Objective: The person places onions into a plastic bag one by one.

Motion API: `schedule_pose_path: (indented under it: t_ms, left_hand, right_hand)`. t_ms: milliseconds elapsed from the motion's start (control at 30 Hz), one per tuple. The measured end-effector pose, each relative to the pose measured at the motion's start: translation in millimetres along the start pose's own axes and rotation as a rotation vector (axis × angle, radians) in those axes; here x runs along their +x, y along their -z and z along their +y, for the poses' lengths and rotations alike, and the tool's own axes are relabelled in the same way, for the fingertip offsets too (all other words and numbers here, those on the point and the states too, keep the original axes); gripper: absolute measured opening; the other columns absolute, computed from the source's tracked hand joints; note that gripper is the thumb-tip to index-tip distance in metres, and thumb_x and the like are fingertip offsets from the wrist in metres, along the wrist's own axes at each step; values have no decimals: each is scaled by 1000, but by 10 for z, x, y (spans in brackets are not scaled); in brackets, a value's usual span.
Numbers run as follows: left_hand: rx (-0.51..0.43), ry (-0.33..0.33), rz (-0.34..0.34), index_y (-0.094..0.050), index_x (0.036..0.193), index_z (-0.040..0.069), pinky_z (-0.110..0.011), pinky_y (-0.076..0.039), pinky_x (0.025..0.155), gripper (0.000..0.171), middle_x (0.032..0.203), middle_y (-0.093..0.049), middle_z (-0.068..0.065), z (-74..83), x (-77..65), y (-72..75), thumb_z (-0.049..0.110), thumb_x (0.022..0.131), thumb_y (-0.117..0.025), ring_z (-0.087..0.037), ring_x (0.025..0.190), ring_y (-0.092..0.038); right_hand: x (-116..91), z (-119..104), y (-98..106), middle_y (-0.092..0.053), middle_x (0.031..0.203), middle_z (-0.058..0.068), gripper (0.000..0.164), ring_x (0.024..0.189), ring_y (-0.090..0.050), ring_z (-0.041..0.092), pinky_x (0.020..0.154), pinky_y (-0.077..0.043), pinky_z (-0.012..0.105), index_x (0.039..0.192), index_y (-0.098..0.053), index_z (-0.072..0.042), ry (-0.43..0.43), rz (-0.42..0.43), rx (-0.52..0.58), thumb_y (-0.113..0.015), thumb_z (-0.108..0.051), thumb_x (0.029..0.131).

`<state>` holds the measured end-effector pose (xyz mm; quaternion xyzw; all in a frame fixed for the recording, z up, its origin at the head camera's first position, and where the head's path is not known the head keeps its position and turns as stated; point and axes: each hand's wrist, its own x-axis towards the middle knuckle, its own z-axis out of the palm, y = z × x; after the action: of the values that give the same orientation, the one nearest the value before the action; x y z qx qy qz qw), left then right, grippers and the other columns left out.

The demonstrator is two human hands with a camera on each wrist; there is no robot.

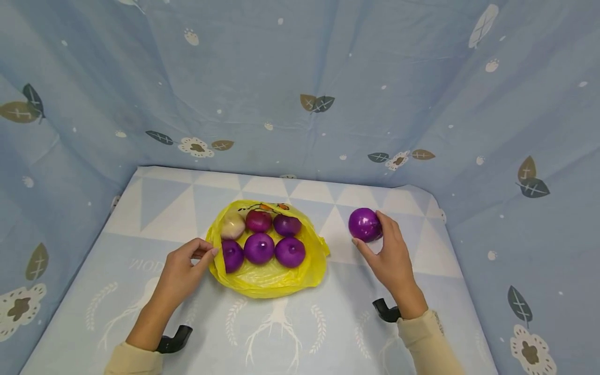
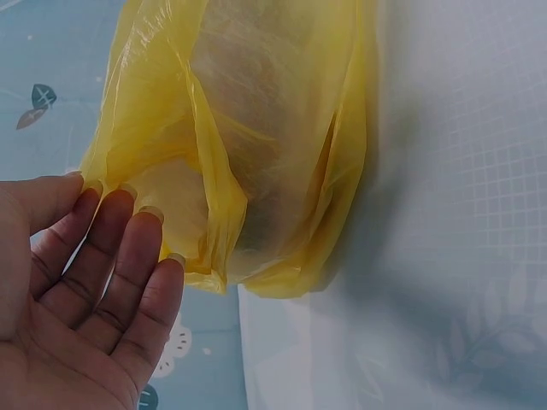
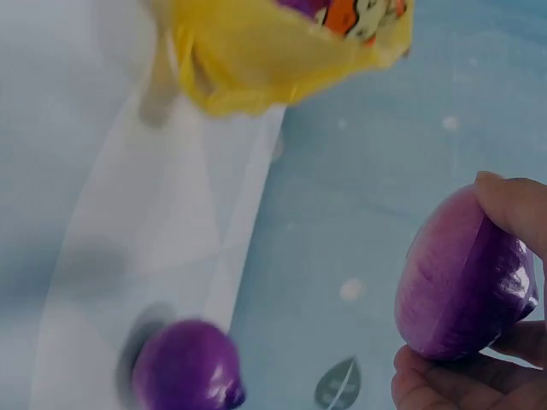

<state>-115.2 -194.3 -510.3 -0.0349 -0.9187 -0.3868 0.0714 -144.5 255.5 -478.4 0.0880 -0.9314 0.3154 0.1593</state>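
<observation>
My left hand [image 1: 184,268] pinches the left rim of a yellow plastic bag [image 1: 267,286] between thumb and fingertips; the left wrist view shows this grip on the thin plastic [image 2: 154,102]. The bag's mouth faces up, and inside sit several purple onions [image 1: 259,248], a redder onion [image 1: 258,221] and a pale one [image 1: 233,227]. To the right of the bag, my right hand [image 1: 392,255] holds a glossy purple onion [image 1: 363,225] between thumb and fingers. In the right wrist view, another purple onion [image 3: 188,366] lies on the table, apart from the held one [image 3: 453,282]; I cannot make it out separately in the head view.
A pale blue and white patterned cloth covers the table [image 1: 351,323]. Blue curtains [image 1: 281,67] with leaf prints hang behind it and along both sides. Black curved pieces [image 1: 175,339] show at both wrists.
</observation>
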Motion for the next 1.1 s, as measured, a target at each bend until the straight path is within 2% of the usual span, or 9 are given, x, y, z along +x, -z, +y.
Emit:
schedule_pose_path:
  t_ms: [167, 367, 500, 700, 867, 1100]
  left_hand:
    - [-5, 1, -2, -70, 104, 8, -37, -55, 73, 10, 94, -73, -2, 4, -6, 1, 17, 100, -74, -23, 90, -69]
    - [-20, -7, -1, -70, 104, 8, -35, -57, 74, 11, 96, -73, -3, -5, -3, -4, 18, 100, -74, -24, 91, -70]
    - [-17, -4, 0, -70, 104, 8, -37, -57, 74, 11, 96, -74, -3, -8, -6, -9, 18, 100, -74, -25, 91, -70]
    - [-15, -6, -1, -70, 104, 8, -39, -57, 74, 10, 96, -74, -3, -8, -8, -15, 18, 100, -74, -25, 91, -70]
    - [-23, -8, -3, -70, 104, 9, -38, -57, 74, 10, 95, -73, -2, -7, -14, -23, 17, 100, -74, -24, 91, -70]
    - [-22, -10, -2, -70, 103, 10, -38, -57, 74, 10, 94, -73, -1, -10, -23, -37, 18, 100, -74, -23, 90, -70]
  right_hand:
    - [-24, -300, -97, -49, 149, 21, 88, 128, -59, 39, 103, -50, 56, 152, -41, 0, 71, -71, 19, -91, -22, 84]
    - [-51, -636, -296, -49, 152, 16, 85, 134, -56, 31, 108, -48, 46, 154, -42, -2, 235, -169, 76, -89, -25, 87]
    - [-83, -831, -480, -47, 154, 13, 84, 135, -56, 28, 107, -49, 41, 156, -42, -6, 311, -249, 111, -87, -32, 89]
    - [-138, -1047, -787, -48, 151, 8, 82, 127, -61, 23, 102, -53, 37, 155, -45, -8, 356, -351, 122, -85, -37, 90]
    - [-188, -1166, -1022, -50, 149, 6, 81, 127, -60, 22, 103, -52, 35, 155, -43, -9, 348, -453, 81, -82, -43, 92]
    - [-301, -1270, -1271, -53, 147, 7, 81, 132, -54, 20, 107, -48, 32, 153, -47, -8, 342, -492, -34, -78, -52, 92]
